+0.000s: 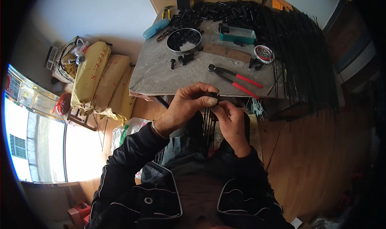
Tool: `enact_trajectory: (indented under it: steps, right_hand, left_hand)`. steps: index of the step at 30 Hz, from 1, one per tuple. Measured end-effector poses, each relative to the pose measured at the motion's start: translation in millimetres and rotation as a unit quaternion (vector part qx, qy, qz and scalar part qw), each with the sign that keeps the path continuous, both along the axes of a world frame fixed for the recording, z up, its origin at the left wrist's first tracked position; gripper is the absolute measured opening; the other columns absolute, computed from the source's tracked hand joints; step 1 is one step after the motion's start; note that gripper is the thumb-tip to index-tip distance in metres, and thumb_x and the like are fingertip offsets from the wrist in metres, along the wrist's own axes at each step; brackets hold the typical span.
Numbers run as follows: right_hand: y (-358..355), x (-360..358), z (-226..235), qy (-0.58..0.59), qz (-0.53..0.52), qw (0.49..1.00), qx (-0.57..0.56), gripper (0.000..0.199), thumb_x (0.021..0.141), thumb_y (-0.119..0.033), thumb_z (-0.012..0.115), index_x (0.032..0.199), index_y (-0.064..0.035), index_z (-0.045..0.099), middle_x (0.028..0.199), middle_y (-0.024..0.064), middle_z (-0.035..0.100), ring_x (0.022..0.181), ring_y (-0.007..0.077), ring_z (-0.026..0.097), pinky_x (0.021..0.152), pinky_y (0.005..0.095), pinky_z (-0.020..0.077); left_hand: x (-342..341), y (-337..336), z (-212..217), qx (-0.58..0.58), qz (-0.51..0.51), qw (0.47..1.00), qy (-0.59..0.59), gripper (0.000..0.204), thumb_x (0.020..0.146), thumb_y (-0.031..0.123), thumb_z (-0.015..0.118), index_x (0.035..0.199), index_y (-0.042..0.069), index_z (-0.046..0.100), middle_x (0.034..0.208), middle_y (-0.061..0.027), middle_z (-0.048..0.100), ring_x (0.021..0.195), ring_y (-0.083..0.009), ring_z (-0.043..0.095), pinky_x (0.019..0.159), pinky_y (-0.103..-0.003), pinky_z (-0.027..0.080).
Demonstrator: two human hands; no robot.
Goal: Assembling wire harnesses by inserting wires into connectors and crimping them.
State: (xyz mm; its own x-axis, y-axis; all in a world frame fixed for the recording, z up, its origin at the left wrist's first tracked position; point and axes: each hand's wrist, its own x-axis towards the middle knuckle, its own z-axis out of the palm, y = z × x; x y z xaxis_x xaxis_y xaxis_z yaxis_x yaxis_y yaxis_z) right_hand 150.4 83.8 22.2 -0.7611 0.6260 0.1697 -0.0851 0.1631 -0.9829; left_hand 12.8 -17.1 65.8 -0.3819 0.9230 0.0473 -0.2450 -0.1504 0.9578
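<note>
Both hands meet in front of me, just off the near edge of the grey table (148, 78). My left hand (187, 104) pinches a small black part (214, 95) between thumb and fingers. From below it, my right hand (234, 122) has its thumb and fingertips closed at the same spot. Several thin black rods (209, 126) hang down from between the hands over my lap. How they join the black part is hidden by the fingers. Pincers with red handles (249, 80) lie on the table, beyond my right hand.
A metal bowl (184, 52) of black pieces, a teal tray (241, 40), a cardboard strip (227, 53) and a small round tub (257, 54) stand on the table. Black parts (241, 10) heap behind. Long black rods (307, 64) drape over its right side. Sacks (92, 72) lie at left.
</note>
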Motion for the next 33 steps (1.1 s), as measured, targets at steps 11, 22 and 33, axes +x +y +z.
enact_trajectory:
  steps: [11, 22, 33]
  right_hand:
    - [0.1, -1.1, 3.1, -0.005, 0.012, 0.998, -0.061, 0.030, 0.089, -0.027, 0.068, 0.084, 0.0006, 0.060, 0.066, 0.0021, 0.061, 0.060, 0.0071, 0.055, 0.056, 0.0246, 0.0437]
    - [16.7, 12.5, 6.4, -0.017, 0.188, 0.963, -0.193, 0.021, 0.085, -0.018, 0.072, 0.090, -0.0011, 0.062, 0.078, -0.0002, 0.063, 0.071, 0.0072, 0.058, 0.065, 0.0216, 0.0451]
    - [7.1, 16.3, 2.2, 0.001, 0.161, 0.954, -0.253, 0.022, 0.084, -0.014, 0.072, 0.095, -0.0001, 0.061, 0.083, 0.0025, 0.064, 0.073, 0.0091, 0.061, 0.066, 0.0224, 0.0487]
  left_hand:
    - [26.0, -4.2, -10.6, 0.051, 0.083, 0.993, -0.073, 0.023, 0.087, 0.007, 0.068, 0.109, 0.003, 0.064, 0.102, 0.0010, 0.059, 0.093, -0.0087, 0.057, 0.086, -0.023, 0.047]
    - [6.3, -9.5, -9.1, 0.052, -0.079, 0.996, 0.003, 0.030, 0.091, 0.021, 0.064, 0.116, 0.004, 0.064, 0.117, -0.0067, 0.056, 0.113, -0.0179, 0.051, 0.098, -0.033, 0.039]
    - [22.6, -6.0, -16.6, 0.101, -0.097, 0.990, 0.019, 0.034, 0.100, 0.028, 0.049, 0.120, 0.003, 0.058, 0.118, -0.0091, 0.055, 0.114, -0.0204, 0.050, 0.101, -0.034, 0.037]
